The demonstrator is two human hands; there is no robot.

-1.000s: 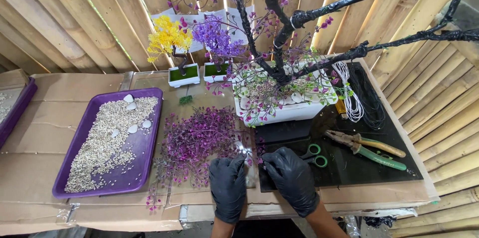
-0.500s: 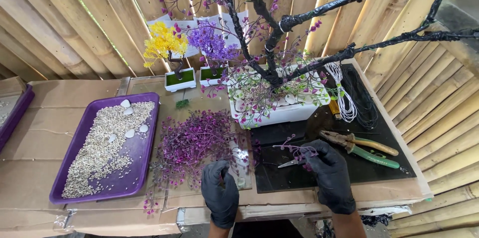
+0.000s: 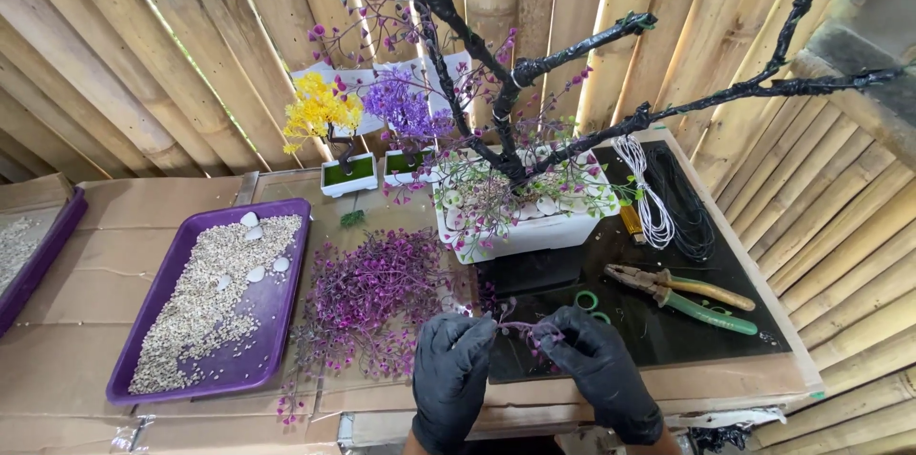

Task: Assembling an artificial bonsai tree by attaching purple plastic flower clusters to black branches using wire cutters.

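Evidently both gloved hands, left hand (image 3: 450, 374) and right hand (image 3: 601, 369), were pinched shut on a purple sprig (image 3: 520, 329) above the table edge (image 3: 572, 396); it looked light, wiry and fragile, best gripped by its stem.

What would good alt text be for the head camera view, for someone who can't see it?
Two black-gloved hands, left hand and right hand, hold a small purple sprig between them over a table. Behind stand a bare black tree in a white pot, a purple tray of gravel, loose sprigs and pliers.
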